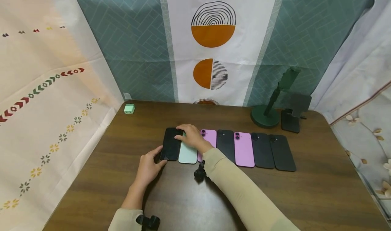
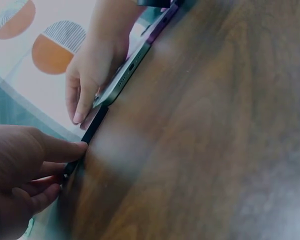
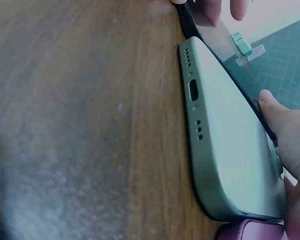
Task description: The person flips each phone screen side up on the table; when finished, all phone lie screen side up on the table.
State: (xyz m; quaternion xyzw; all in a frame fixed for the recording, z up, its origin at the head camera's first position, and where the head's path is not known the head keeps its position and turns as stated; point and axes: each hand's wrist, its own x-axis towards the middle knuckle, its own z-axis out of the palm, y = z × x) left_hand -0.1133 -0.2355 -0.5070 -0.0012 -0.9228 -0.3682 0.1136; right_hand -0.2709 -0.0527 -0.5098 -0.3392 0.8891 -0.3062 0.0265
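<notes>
At the left end of a row of phones lies a glossy black phone (image 1: 170, 146), flat on the table with no camera lens showing. My left hand (image 1: 147, 168) holds its lower left corner between thumb and fingers. Reaching across from the right, my right hand (image 1: 193, 136) holds the same phone near its top right corner, thumb on the right side and a finger at the top edge. Beneath that hand lies a mint green phone (image 1: 188, 153), its top partly hidden. In the right wrist view, the mint phone's (image 3: 232, 130) charging port faces the camera.
Rightward in the row come a pink phone (image 1: 210, 135), a dark phone (image 1: 225, 144), another pink phone (image 1: 244, 151) and two dark phones (image 1: 262, 151). A green stand (image 1: 265, 117) and a black stand (image 1: 291, 120) stand behind. A small mint block (image 1: 129, 109) sits back left.
</notes>
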